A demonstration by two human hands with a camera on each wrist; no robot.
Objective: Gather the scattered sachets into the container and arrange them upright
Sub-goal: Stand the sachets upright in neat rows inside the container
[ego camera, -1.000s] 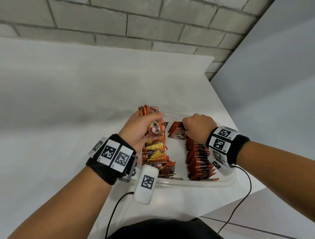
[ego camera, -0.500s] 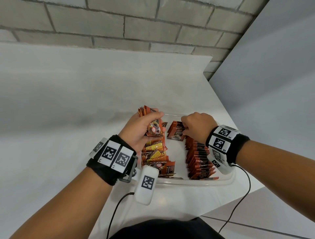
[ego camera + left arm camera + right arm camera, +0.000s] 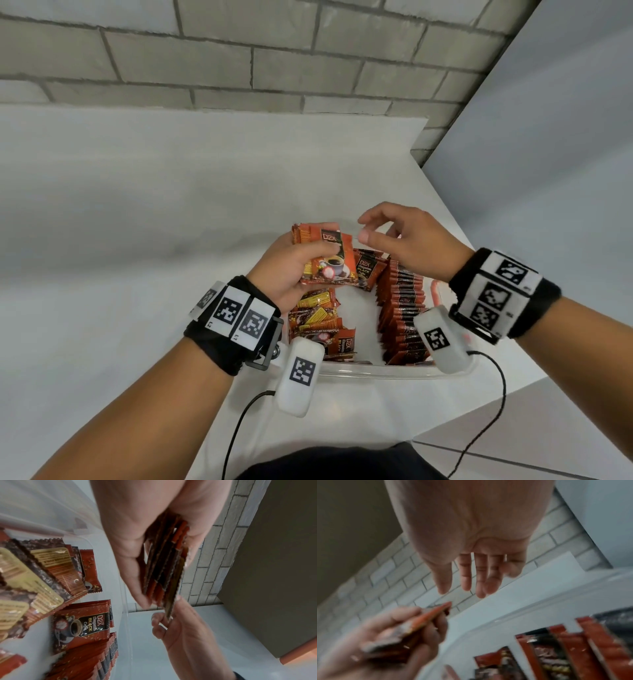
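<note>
My left hand [image 3: 291,263] grips a stack of orange-brown coffee sachets [image 3: 325,257] above the far left of the clear plastic container [image 3: 370,371]. The same stack [image 3: 164,563] shows edge-on between thumb and fingers in the left wrist view. My right hand [image 3: 394,233] hovers just right of the stack, fingers relaxed and holding nothing; its fingers [image 3: 479,577] point away, empty. An upright row of sachets [image 3: 400,308] fills the container's right side. Loose sachets [image 3: 318,318] lie tilted along its left side. One sachet [image 3: 368,270] leans at the far end.
The container sits at the near right corner of a white table [image 3: 137,240]. A grey brick wall [image 3: 239,61] stands behind, a plain wall on the right. The table edge drops to a tiled floor [image 3: 513,428] at the lower right.
My right hand has lifted off the upright row and moved up toward the stack, opening. My left hand has raised the stack slightly.
</note>
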